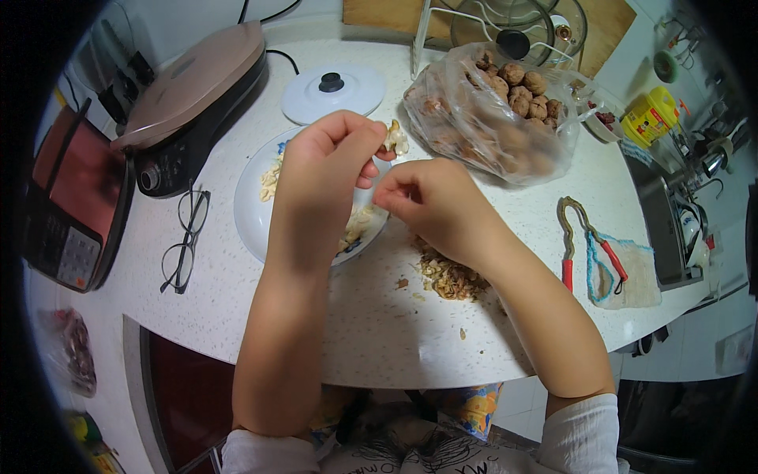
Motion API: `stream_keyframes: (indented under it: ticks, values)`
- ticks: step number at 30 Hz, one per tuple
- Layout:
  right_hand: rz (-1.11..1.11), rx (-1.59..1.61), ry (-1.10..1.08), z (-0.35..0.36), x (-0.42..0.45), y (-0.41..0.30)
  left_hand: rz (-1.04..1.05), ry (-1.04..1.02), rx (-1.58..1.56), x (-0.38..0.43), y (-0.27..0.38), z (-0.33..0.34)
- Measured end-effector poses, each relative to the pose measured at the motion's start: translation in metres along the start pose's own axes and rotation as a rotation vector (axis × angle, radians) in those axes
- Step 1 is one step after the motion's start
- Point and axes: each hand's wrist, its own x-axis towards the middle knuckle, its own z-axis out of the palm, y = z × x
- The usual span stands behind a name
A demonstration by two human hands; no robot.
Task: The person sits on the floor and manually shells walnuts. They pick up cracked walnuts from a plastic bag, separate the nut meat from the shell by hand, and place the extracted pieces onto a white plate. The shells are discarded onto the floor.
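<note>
My left hand [331, 154] pinches a partly peeled walnut kernel [397, 141] between thumb and fingertips. It is raised over a white plate [250, 222] with blue markings, and my forearm hides much of the plate. Pale peeled kernel pieces [358, 224] lie on it. Just right of the plate, as seen from above, my right hand [438, 204] has its thumb and forefinger pressed together; nothing shows between them. Below that hand a heap of brown walnut skins [453, 279] lies on the speckled white countertop [379, 343], partly covered by my wrist.
A plastic bag of whole walnuts [497, 118] stands behind my right hand. Red-handled nutcracker pliers [573, 237] rest partly on a cloth [633, 272], left of the sink [654, 219]. Eyeglasses [186, 243], an electric griddle [195, 95] and a white lid [355, 92] surround the plate.
</note>
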Motion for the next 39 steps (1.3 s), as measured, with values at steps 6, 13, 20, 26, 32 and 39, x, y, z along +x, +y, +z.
stream_keyframes:
  ticks: [6,13,20,26,32,39]
  values:
    - [0.053,0.725,0.137,-0.029,-0.035,0.018,-0.101,-0.166,0.092,-0.002,-0.014,0.012]
    - [0.049,0.683,0.142,-0.031,-0.062,0.035,-0.167,-0.346,0.16,-0.014,-0.027,0.03]
    - [0.097,1.088,0.04,-0.037,-0.067,0.032,-0.179,-0.38,0.049,-0.018,-0.03,0.035]
    - [0.093,1.154,0.058,-0.035,-0.068,0.044,-0.127,-0.31,0.117,-0.021,-0.025,0.041]
    - [0.014,0.867,0.187,-0.03,-0.071,0.036,-0.107,-0.365,0.1,-0.02,-0.031,0.04]
    - [0.077,1.02,0.15,-0.029,-0.07,0.04,-0.099,-0.47,0.033,-0.02,-0.029,0.037]
